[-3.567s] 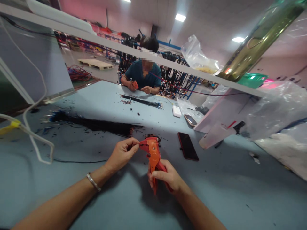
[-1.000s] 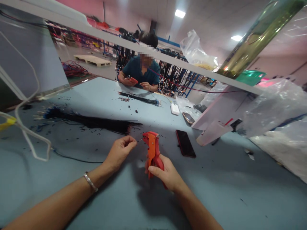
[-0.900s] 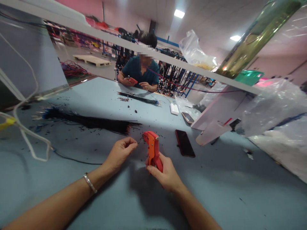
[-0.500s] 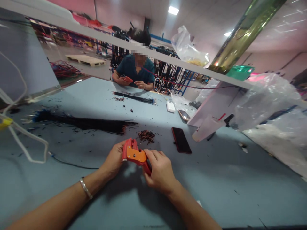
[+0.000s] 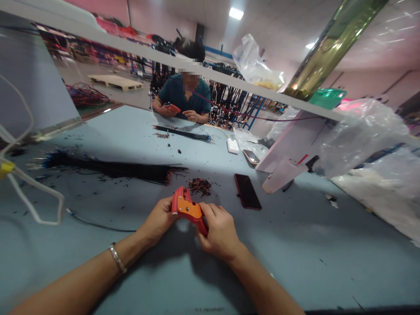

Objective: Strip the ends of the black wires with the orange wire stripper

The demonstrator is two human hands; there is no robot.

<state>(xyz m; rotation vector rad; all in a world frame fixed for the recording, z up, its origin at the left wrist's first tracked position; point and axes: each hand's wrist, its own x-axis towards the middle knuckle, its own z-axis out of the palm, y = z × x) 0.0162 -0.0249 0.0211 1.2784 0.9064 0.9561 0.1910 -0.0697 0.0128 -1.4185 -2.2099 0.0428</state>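
Gripping one slanted, pistol-shaped, red-and-orange tool, one bare right hand faces one bare left hand, whose hold is hidden.

A pale blue tabletop carries a long bundle of black wires, blue at its left end, with a heap of wire clippings just off its right end. Nearer lies a single black wire; farther back, a smaller wire bundle. Right of the heap rests a red-edged smartphone, beyond it a second phone and a white box.
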